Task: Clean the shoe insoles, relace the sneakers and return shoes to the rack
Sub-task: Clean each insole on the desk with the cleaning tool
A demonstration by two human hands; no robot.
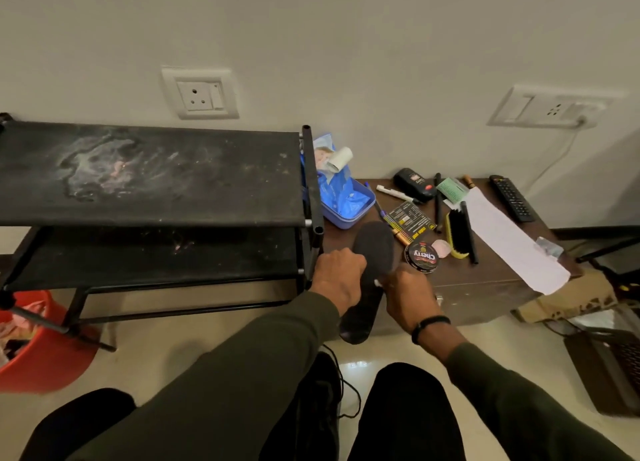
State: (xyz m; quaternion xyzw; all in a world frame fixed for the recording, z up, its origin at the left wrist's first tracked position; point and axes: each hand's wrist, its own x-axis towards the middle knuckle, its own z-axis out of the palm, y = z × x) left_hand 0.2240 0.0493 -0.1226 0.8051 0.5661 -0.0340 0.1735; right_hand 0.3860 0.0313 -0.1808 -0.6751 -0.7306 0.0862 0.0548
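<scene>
On the left stood the dusty rack (149, 173); beside it, the left hand (337, 275) gripped the insole (369, 273) over the desk (485, 287) edge, and the right hand (408, 297) pinched something small and white against it. Polish tin (421, 255) sat just right.

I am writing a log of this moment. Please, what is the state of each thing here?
Dark shoe insole: held up, left hand gripping.
Right hand: holds something small and white against insole.
Round black polish tin: lid on.
Black fabric shoe rack: dusty, no shoes visible.
Blue plastic tub: open.
</scene>
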